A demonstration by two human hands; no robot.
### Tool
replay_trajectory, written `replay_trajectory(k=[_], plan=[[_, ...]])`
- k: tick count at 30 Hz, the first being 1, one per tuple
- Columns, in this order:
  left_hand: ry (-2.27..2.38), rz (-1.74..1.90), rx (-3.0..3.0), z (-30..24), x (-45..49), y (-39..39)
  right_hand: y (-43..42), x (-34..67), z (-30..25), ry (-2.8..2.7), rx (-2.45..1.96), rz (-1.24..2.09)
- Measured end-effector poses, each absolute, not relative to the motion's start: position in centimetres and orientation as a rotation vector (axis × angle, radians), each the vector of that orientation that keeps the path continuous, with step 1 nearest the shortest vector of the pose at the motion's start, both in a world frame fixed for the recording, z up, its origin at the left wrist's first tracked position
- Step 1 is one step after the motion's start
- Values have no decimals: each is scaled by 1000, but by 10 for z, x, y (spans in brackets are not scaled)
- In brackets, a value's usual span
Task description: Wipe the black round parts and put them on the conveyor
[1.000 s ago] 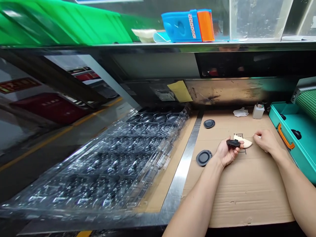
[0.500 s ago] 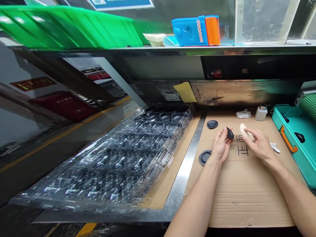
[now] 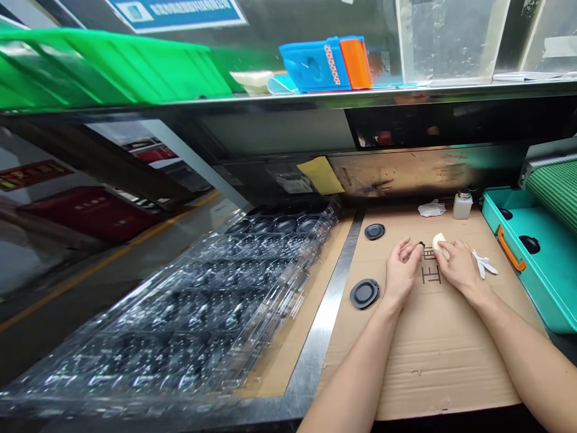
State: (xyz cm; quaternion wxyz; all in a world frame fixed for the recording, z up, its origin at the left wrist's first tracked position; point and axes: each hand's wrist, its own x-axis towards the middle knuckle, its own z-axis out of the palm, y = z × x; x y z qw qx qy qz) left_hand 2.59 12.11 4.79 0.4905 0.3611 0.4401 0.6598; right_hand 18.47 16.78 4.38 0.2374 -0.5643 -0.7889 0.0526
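My left hand (image 3: pixel 403 267) is closed on a small black round part (image 3: pixel 422 244), of which just a dark edge shows past the fingertips. In my right hand (image 3: pixel 457 264) is a cream-coloured pad (image 3: pixel 438 241), pinched close to the cardboard and a short gap away from the left fingertips. To the left of my hands, a black round lid-like piece (image 3: pixel 364 293) lies on the cardboard sheet (image 3: pixel 433 349). Farther back lies a similar black piece (image 3: pixel 374 231). A white strip-like item (image 3: pixel 484 263) rests beside my right hand.
Clear plastic trays (image 3: pixel 180 300) with black round parts fill the left side. At right stands a teal bin (image 3: pixel 552 300) holding black parts. A white bottle (image 3: pixel 462 205) and crumpled tissue (image 3: pixel 431 208) sit at the back. Above runs a shelf (image 3: pixel 315 99) with a green crate (image 3: pixel 112 69).
Both hands have lowered slightly and come closer together. The black part has turned and is now mostly behind the left fingers. The whole view has shifted a little.
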Motion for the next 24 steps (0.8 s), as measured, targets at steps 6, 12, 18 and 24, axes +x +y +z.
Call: replay_trajectory(k=[6,12,18,24], plan=[[1444,1819,1780,38,24,118,163,182,45,-2234,-1671,158],[1439,1854,1811,35,23,118,164,183,46,-2240,-1688,152],[1936,1241,1867,31,15,125,164,183,44,-2222,-1675,135],[2004,918,2007,35,8,117,166,183,43,-2206,-1667,145]])
